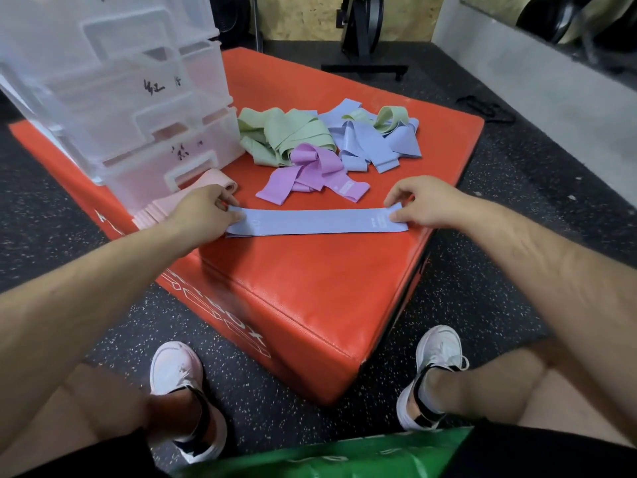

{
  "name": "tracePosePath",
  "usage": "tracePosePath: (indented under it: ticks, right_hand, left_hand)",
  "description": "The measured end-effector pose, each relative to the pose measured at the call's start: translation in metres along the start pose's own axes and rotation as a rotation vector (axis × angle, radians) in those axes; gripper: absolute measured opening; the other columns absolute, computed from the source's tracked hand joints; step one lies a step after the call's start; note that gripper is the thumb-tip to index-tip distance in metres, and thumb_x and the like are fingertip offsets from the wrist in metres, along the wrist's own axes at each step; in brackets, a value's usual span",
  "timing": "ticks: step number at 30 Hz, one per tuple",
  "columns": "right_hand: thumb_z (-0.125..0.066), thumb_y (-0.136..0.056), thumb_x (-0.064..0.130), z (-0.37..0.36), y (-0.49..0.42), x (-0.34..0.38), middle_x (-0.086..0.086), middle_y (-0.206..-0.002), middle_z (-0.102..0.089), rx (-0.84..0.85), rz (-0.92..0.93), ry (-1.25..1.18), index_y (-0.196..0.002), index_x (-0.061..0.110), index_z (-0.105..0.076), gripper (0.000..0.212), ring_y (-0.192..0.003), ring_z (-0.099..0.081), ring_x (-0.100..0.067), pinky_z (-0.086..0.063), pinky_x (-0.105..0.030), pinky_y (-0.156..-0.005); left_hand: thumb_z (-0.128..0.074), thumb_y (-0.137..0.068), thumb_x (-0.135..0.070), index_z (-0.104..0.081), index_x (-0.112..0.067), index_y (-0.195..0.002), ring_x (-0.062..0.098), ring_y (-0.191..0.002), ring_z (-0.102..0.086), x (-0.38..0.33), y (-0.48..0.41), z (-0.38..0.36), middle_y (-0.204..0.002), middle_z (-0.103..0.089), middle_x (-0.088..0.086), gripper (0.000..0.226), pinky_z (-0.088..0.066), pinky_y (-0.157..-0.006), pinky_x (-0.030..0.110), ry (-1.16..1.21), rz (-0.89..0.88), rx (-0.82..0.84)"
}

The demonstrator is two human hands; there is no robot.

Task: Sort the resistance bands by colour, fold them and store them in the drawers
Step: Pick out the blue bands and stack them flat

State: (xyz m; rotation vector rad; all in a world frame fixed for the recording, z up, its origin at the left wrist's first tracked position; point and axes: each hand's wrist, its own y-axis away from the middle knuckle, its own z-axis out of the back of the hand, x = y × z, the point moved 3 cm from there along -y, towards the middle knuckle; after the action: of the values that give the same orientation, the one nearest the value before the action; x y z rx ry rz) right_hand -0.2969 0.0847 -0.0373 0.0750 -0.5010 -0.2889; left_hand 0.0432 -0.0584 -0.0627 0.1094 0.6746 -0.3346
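Note:
A blue resistance band (315, 221) lies flat and stretched out across the near part of the red box (310, 288). My left hand (203, 210) pinches its left end; my right hand (418, 201) pinches its right end. Behind it lie purple bands (310, 172), a heap of green bands (279, 136) and a heap of blue bands (374, 141) with one green band (391, 117) on top. Folded pink bands (172, 205) sit by my left hand. The clear plastic drawer unit (144, 112) stands at the back left with its drawers pulled out.
The red box rests on a black speckled floor (499, 236). My two white shoes (175, 374) stand in front of it, and a green surface (327, 457) is under me. A black stand (365, 60) and a grey ledge (551, 67) lie beyond.

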Motion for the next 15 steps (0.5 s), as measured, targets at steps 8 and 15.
tracePosePath:
  ticks: [8, 15]
  right_hand:
    - [-0.074, -0.085, 0.024, -0.002, 0.001, -0.003, 0.002, -0.107, -0.056, -0.055, 0.117, 0.143, -0.101, 0.025, -0.072, 0.016, -0.091, -0.057, -0.013, -0.047, -0.031, -0.089]
    - [-0.083, -0.078, 0.030, 0.002, 0.007, -0.007, 0.012, -0.126, -0.057, 0.117, 0.168, 0.151, -0.119, 0.036, -0.067, 0.046, -0.117, -0.053, -0.011, -0.041, -0.032, -0.105]
  left_hand:
    - [-0.076, -0.083, -0.018, -0.071, -0.010, -0.104, 0.022, -0.089, -0.055, 0.005, -0.001, 0.000, -0.103, -0.057, 0.009, 0.023, -0.041, -0.078, 0.027, -0.173, -0.186, -0.027]
    - [-0.082, -0.079, -0.028, -0.072, -0.017, -0.109, 0.013, -0.103, -0.056, -0.007, 0.013, 0.002, -0.109, -0.065, -0.003, 0.034, -0.034, -0.088, 0.016, -0.220, -0.457, 0.174]
